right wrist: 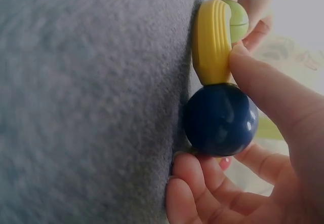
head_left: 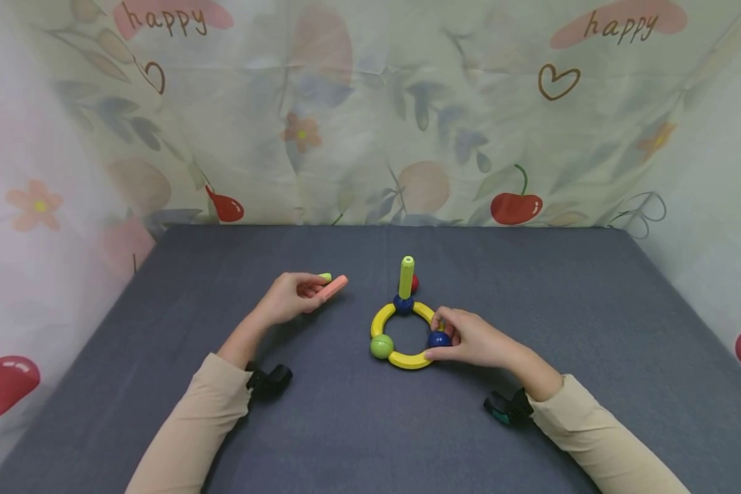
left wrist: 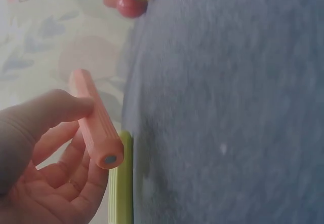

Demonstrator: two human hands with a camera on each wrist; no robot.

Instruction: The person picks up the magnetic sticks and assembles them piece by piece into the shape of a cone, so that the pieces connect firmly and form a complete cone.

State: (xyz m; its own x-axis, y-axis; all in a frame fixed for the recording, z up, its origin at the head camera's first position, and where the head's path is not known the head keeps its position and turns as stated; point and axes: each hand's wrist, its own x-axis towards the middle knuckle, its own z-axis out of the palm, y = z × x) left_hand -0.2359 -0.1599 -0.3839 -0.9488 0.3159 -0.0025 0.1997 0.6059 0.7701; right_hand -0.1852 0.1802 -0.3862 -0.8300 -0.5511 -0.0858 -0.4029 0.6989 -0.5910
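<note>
In my left hand (head_left: 287,298) I pinch a salmon-pink stick (left wrist: 96,117) with a small grey disc in its end. A light green stick (left wrist: 120,183) lies just past those fingers; whether they hold it I cannot tell. On the table, yellow curved pieces (head_left: 407,361) form a ring with a green ball (head_left: 381,346), a blue ball (right wrist: 221,120) on the right and a dark blue ball (head_left: 403,304) at the back. My right hand (head_left: 472,336) grips the ring around the right blue ball, the thumb on the front yellow piece (right wrist: 211,41).
A yellow-green stick (head_left: 407,278) stands upright on the back blue ball. Behind it a red ball (head_left: 414,283) is partly hidden. The dark grey table (head_left: 346,425) ends at a patterned curtain (head_left: 358,137).
</note>
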